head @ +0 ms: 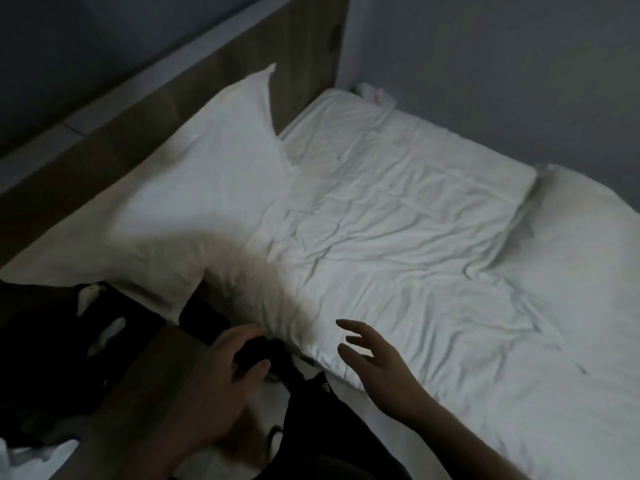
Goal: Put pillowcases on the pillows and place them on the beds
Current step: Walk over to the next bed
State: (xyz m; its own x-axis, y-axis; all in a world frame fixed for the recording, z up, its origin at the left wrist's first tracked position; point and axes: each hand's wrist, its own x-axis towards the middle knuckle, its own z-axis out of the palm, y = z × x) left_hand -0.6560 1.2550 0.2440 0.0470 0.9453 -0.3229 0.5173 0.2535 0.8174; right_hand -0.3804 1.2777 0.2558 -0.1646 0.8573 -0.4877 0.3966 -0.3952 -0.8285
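A white pillow (207, 181) in a white case lies at the left of the bed (588, 306), one corner propped against the wooden headboard (304, 64). Beside it a large, wrinkled white cover or duvet (398, 216) spreads over the mattress. Its near corner reaches almost to my hands. My right hand (377, 362) hovers just above that corner, fingers spread, holding nothing. My left hand (225, 382) is lower left of it, with fingers and thumb curled around a piece of black cloth (252, 351). The light is dim.
More black clothing (311, 410) lies under my arms at the bed's near edge. Dark items with white patches (69, 341) sit at the lower left beside the wooden frame. A small white bundle (375, 93) is tucked in the far corner by the grey wall.
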